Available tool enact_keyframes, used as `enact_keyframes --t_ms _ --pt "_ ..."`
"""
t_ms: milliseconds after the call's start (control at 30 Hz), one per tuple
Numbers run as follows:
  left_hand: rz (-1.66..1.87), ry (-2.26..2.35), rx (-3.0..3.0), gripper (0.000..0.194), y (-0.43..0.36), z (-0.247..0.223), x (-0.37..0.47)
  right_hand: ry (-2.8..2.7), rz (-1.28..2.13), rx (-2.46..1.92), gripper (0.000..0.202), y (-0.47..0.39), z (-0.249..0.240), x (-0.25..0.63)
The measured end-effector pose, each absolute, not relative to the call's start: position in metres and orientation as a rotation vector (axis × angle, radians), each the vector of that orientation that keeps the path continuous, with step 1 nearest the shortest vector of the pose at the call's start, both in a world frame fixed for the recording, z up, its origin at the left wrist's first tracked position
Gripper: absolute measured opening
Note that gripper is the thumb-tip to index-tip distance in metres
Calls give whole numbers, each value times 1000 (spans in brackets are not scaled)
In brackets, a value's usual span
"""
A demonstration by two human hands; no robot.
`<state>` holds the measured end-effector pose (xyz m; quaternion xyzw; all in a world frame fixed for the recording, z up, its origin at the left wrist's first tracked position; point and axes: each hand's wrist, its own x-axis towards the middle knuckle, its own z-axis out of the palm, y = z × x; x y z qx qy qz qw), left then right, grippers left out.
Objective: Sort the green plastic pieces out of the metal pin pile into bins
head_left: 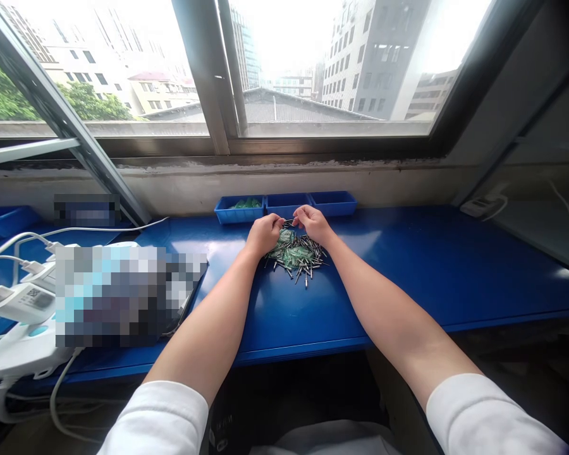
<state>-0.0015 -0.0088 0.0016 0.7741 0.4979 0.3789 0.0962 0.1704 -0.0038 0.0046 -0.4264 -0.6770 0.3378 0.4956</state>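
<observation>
A pile of slim metal pieces [306, 278], like pins or rivets, lies on the blue tabletop with green translucent bits [298, 256] mixed in. My left hand [264, 234] is over the pile's back left side, thumb and fingers pinched together. My right hand [313, 225] is opposite it at the back right, its fingers curled in a pinch. The fingertips nearly face each other across a small gap. Thin dark metal pieces show around the gap, but whether either hand holds one is too small to tell.
Behind my hands stand three joined blue bins: the left bin [239, 218] contains green bits, beside a middle bin [287, 197] and a right bin [334, 205]. At left are a white power strip [21, 351] with plugs and cables, and a blurred-out object. A window [284, 136] is behind.
</observation>
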Motion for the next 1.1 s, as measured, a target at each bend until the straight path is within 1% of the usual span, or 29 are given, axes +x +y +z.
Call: enact_keyframes --t_ms 167,367,467,567,667,767,900,1100 --pt "1171 1422 2317 31 -8 0 -2 -1566 960 -978 45 -5 7 174" --pt "1111 1482 2313 32 -9 1 -1 -1554 977 -987 46 -5 6 177" --pt "1116 1530 2283 31 -10 4 -1 -1504 831 -1045 41 0 3 179" --pt "1117 1608 2220 31 -9 4 -2 -1436 604 -1170 38 6 2 184" --pt "1093 1686 2149 31 -5 1 -6 -1440 373 -1292 37 10 1 189" --pt "1071 1735 2089 31 -1 -4 -10 -1473 215 -1409 39 12 0 194" --pt "1042 1784 2036 30 3 -7 -12 -1501 151 -1546 50 15 -4 197" --pt "968 1790 2044 30 4 -8 -14 -1569 233 -1644 69 20 -14 200"
